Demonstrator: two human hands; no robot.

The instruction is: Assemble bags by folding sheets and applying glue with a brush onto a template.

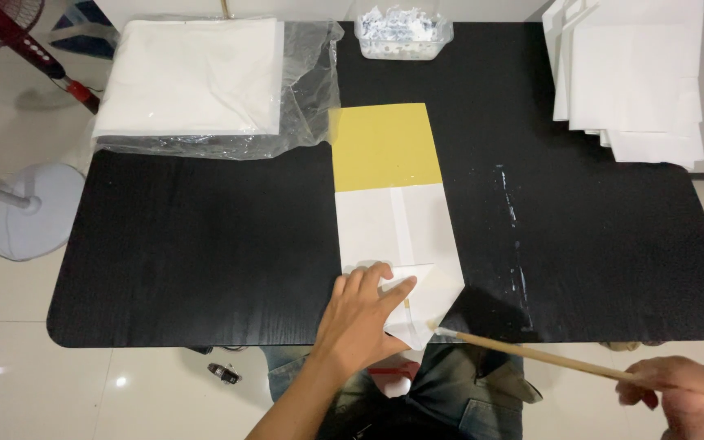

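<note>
- The paper bag (397, 244) lay flat on the black table (189, 244), running away from me near the middle, its near end right at the table's front edge.
- Far half of it was covered by a yellow sheet (385, 147); the near half was plain white with a paler strip down the centre.
- The near end was folded into angled flaps, so it came to a point by the edge.
- My left hand (360, 314) came in from below, palm down, fingers spread loose and flat, pressing on that folded end. Not gripping anything, just holding it down.
- My right hand (682, 395) was off at the lower right, past the table edge, fingers curled shut around the handle of a thin wooden brush (531, 354).
- The brush slanted up and left, its tip just about touching the fold's right corner.
- Also on the table: a white stack in clear plastic (189, 77) far left, a clear tub (402, 37) at the back, and white bags (637, 77) far right.
- White smears (515, 244) streaked the table right of the bag.
</note>
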